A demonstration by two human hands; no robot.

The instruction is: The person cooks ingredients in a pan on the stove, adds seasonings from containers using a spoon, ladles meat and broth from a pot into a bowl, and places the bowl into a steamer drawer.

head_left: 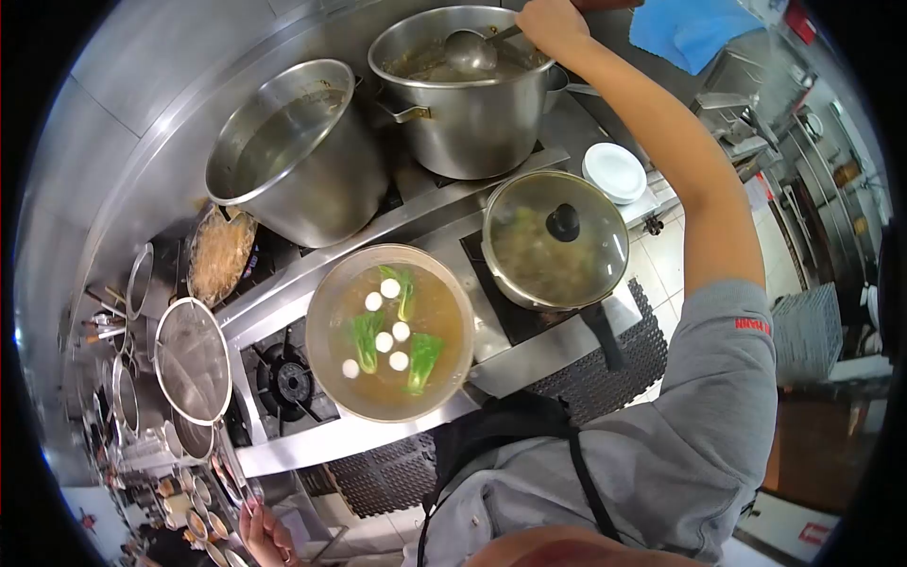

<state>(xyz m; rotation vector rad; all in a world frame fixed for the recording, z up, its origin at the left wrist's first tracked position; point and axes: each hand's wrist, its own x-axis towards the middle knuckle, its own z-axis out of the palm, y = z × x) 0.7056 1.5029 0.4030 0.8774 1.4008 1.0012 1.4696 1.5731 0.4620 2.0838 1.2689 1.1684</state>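
Note:
At the top, my right hand [555, 26] is closed round the handle of a metal ladle [470, 51]; its bowl is in the large steel pot [482, 123]. Near the bottom left my left hand [266, 535] is closed at the end of the long handle of a round mesh strainer [193, 359]. The strainer is held beside a wide pan [326, 283] of broth, in which several white balls [385, 342] and green leafy vegetables [423, 364] float.
A second tall pot [326, 189] stands left of the ladle's pot. A glass-lidded pan [529, 255] sits on the right, below white plates [615, 173]. A bare burner [286, 380], a dish of brownish food [219, 260] and a blue cloth [685, 30] are also in view.

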